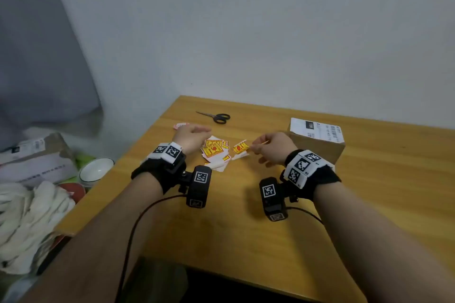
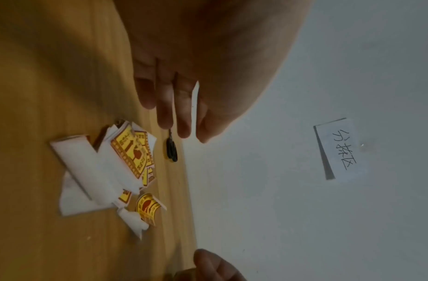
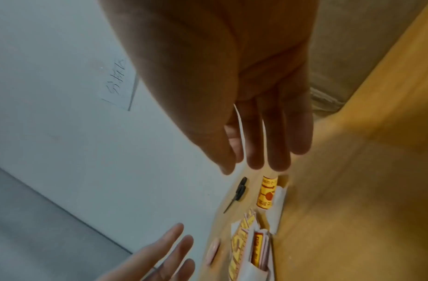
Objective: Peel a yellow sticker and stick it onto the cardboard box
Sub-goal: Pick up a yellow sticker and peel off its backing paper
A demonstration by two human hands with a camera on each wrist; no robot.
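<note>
A curled yellow sticker point(image 1: 240, 147) with its white backing point(image 1: 240, 156) partly peeled off sits on the wooden table point(image 1: 246, 241), right of a pile of yellow stickers point(image 1: 213, 150). My right hand point(image 1: 270, 149) has straight fingers in the right wrist view. Its fingertips point(image 3: 277, 167) are right at the end of the sticker point(image 3: 267, 192); contact is unclear. My left hand point(image 1: 192, 135) hovers left of the pile point(image 2: 131, 152), fingers point(image 2: 164, 106) straight and holding nothing. The cardboard box point(image 1: 317, 149) with a white shipping label point(image 1: 317, 129) stands just behind my right hand.
Black scissors point(image 1: 216, 117) lie near the table's far edge, and a small pink item point(image 1: 181, 125) lies beyond my left hand. Off the table's left edge are a white bowl point(image 1: 96, 171), white cloth point(image 1: 29, 216) and a parcel point(image 1: 37, 155). A handwritten note point(image 2: 337, 148) hangs on the wall.
</note>
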